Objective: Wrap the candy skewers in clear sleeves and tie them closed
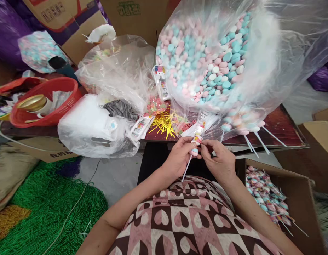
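Observation:
My left hand [179, 156] is closed round a candy stick [187, 167], whose white stick points down toward my lap. Pale blue and pink candy pieces [195, 151] show at its top, below a small printed plastic wrapper [197, 137]. My right hand [220, 155] pinches at the wrapper's right side with thumb and forefinger; the fingertips partly hide what they grip. Just beyond my hands, more printed wrappers [203, 118] lie on the table edge beside gold twist ties [164, 124]. Several candy sticks [248, 141] rest to the right, their sticks over the edge.
A big clear bag of pastel candies [219, 67] fills the table's back right. Left of it are another plastic bag [116, 71], a white bag [86, 120] and a red basket [70, 101]. At lower right, a cardboard box [301, 198] holds wrapped candy sticks. Green cord [60, 202] covers the floor.

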Available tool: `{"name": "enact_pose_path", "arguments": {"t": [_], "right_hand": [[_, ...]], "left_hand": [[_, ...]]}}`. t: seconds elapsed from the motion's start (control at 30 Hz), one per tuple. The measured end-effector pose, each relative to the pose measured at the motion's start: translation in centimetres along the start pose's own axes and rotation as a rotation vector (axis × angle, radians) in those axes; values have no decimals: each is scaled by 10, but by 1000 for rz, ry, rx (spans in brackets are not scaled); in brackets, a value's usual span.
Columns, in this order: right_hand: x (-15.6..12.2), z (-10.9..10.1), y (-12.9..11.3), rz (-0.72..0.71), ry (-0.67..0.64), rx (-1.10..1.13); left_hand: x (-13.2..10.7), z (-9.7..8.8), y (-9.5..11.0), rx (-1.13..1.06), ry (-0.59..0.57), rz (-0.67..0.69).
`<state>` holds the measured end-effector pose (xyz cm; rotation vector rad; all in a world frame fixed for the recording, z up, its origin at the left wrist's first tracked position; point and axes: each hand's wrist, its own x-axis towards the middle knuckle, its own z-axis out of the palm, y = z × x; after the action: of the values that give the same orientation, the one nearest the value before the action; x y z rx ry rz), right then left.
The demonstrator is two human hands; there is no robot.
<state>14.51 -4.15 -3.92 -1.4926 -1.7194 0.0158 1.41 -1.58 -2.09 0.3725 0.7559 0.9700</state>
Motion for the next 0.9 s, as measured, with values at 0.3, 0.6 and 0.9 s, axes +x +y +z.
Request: {"name": "enact_pose_path", "arguments": {"t": [0.3, 0.6, 0.9], "right_hand": [[5, -1, -4, -44, 61, -51], [13, 3, -5, -69, 67, -129], [21, 6, -16, -267, 35, -149]], "left_hand": [[1, 4, 4, -12, 14, 16], [3, 4, 4, -47, 38, 47], [7, -2, 0, 15, 76, 145]]}}
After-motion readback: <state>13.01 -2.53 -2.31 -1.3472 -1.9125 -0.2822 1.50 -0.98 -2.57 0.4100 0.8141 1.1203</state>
